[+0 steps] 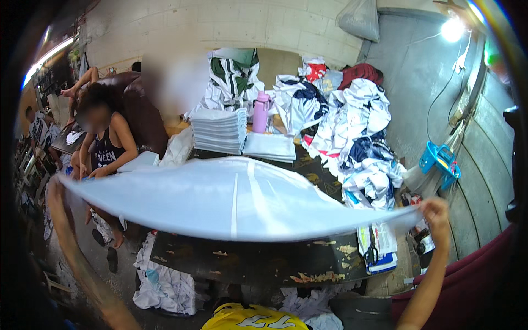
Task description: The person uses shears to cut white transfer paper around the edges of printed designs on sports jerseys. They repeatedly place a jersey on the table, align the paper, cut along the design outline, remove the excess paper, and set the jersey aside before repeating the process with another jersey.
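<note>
A wide sheet of pale blue-white fabric (pixel 192 203) with white stripes is stretched out in the air above a dark table (pixel 264 261). My left hand (pixel 56 186), at the far left and partly in shadow, grips one corner. At the right, my right hand (pixel 434 213) pinches the opposite end, with the arm raised. The fabric's near edge sags between the hands and is a little blurred. Behind it stand a tall stack of folded pale cloth (pixel 220 132) and a lower folded pile (pixel 269 147).
A pink bottle (pixel 260 113) stands behind the piles. Heaped printed garments (pixel 357 121) fill the table's right side. Scissors (pixel 372 247) lie on papers near the right edge. A blue basket (pixel 439 162) hangs at right. At left, a person in a dark tank top (pixel 107 146) sits handling cloth.
</note>
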A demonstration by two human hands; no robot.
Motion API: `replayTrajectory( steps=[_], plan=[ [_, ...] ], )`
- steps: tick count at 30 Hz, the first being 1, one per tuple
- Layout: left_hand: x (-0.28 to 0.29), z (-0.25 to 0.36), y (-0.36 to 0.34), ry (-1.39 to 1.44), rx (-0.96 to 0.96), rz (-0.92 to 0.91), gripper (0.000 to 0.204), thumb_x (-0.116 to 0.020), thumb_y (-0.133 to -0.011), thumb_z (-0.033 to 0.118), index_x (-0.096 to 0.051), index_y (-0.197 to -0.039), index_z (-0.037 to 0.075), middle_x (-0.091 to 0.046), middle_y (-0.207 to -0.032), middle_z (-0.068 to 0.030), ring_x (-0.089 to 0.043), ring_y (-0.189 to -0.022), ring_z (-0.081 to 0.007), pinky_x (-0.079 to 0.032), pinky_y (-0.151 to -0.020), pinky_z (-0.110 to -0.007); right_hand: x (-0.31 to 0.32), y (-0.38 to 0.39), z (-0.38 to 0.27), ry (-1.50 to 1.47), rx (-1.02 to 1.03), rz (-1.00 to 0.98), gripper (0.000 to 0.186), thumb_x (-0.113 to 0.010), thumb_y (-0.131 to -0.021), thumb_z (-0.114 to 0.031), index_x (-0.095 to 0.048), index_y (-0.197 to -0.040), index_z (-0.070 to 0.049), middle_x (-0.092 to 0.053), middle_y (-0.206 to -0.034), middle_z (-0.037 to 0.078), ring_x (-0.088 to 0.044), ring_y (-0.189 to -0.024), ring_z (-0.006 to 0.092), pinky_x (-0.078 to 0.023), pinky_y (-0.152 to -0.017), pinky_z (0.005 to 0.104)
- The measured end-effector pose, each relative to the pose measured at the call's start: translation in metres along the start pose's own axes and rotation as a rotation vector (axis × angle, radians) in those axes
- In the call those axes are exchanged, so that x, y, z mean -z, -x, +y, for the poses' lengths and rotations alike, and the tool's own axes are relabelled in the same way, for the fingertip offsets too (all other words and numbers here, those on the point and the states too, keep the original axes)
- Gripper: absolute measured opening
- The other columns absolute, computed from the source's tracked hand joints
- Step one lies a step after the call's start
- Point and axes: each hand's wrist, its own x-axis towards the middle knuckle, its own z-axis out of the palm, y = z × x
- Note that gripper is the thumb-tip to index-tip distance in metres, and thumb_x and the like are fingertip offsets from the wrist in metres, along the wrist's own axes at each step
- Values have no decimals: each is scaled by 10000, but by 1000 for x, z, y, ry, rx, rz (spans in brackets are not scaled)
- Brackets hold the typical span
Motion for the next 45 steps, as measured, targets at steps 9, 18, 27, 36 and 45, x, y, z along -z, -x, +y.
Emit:
replayTrajectory(
  steps=[9,18,27,36,45],
  plan=[
    [-20,-220,238,-79,795,-389,222,-617,-1082,246,-675,-1133,38,-710,-953,-71,-710,-756,-151,-556,-609,-279,-200,137,161,268,-305,42,119,-843,-862,-89,-789,-877,15,-658,-754,72,-600,-705,151,-466,-661,325],
    [-4,-262,308,-322,918,-225,288,-581,-1055,249,-727,-1137,15,-755,-981,-118,-756,-745,-212,-615,-567,-326,-240,234,187,556,-601,-78,172,-812,-915,-143,-806,-958,24,-748,-774,186,-730,-709,305,-547,-709,435],
    [-39,-211,290,-1057,329,-549,298,-786,-907,351,-764,-1116,139,-740,-846,-145,-710,-786,-398,-523,-698,-530,-254,257,134,682,-705,-87,217,-765,-856,-199,-736,-992,-33,-648,-697,143,-662,-693,358,-516,-693,508],
    [-326,-343,196,-840,-38,-814,447,-729,-909,159,-622,-1341,118,-587,-1270,-138,-541,-1245,-356,-425,-1039,-542,-419,129,121,565,-364,-483,424,-791,-845,-97,-665,-1250,-86,-644,-1184,145,-598,-1148,373,-532,-961,480],
    [-374,-387,126,-990,111,-972,444,-689,-958,234,-605,-1393,203,-586,-1336,-124,-517,-1317,-324,-398,-1070,-557,-405,120,101,615,-431,-448,347,-777,-852,-43,-684,-1184,-82,-634,-1066,150,-625,-1039,353,-520,-893,460]
  ],
)
